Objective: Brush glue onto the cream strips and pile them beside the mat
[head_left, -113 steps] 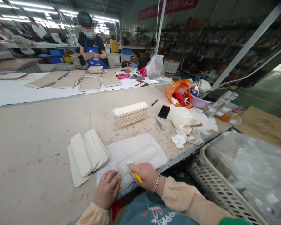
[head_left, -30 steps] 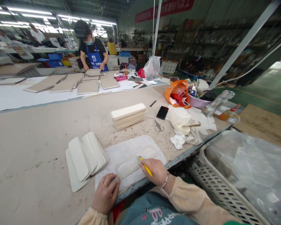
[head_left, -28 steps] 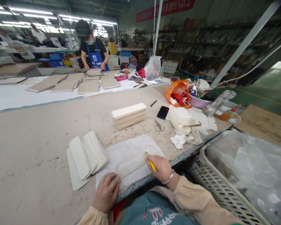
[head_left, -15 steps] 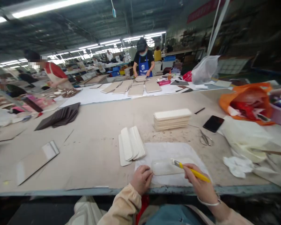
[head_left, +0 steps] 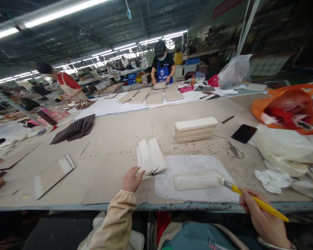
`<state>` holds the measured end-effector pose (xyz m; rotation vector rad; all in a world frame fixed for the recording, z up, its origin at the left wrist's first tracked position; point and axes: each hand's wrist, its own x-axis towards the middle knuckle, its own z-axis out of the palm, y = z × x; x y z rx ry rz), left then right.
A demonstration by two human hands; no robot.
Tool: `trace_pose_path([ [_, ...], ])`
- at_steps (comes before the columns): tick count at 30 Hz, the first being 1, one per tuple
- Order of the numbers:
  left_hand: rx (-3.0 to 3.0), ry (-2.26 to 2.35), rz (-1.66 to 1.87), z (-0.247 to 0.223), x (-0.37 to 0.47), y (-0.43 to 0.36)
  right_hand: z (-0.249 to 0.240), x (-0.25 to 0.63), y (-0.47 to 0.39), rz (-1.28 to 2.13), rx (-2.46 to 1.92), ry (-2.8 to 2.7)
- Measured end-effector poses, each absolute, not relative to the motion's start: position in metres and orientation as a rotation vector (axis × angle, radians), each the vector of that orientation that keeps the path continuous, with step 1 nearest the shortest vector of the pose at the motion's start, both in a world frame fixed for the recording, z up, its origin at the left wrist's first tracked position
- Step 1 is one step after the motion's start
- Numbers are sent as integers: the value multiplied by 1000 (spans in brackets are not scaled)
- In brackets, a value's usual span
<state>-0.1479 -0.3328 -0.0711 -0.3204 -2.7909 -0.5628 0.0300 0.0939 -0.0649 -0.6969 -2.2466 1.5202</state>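
Observation:
My right hand (head_left: 262,213) is closed round the yellow handle of a paintbrush (head_left: 258,201). The bristles touch the right end of a pale strip with rounded corners (head_left: 195,180), which looks wet and lies on a white sheet (head_left: 169,191). At the near left of a fanned pile of white rounded strips (head_left: 150,156) is my left hand (head_left: 133,178). Its thumb and fingers are apart, with the fingertips at the lowest strip's edge; whether they touch it I cannot tell. Behind the sheet stands a neat stack of similar strips (head_left: 195,130).
On the right lie scissors (head_left: 234,151), a phone (head_left: 244,133), crumpled tissue (head_left: 272,180), a white plastic bag (head_left: 284,146) and an orange bag (head_left: 261,104). Dark panels (head_left: 74,129) and a beige panel (head_left: 54,175) lie left. A co-worker in a blue apron (head_left: 162,71) stands across the table.
My left hand has left the pale strip's edge and moved left to the fanned pile, its fingers spreading. The brush has moved right along the strip to its end. The view has shifted slightly.

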Motion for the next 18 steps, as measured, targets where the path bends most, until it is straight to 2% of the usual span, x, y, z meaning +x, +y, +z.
trace_pose_path([
  [8, -275, -3010, -577, -69, -172, -293, -66, 38, 94, 1491, -695, -2259],
  [18, -160, -3120, -490, -60, -170, -285, -63, 40, 92, 1419, -713, -2262],
])
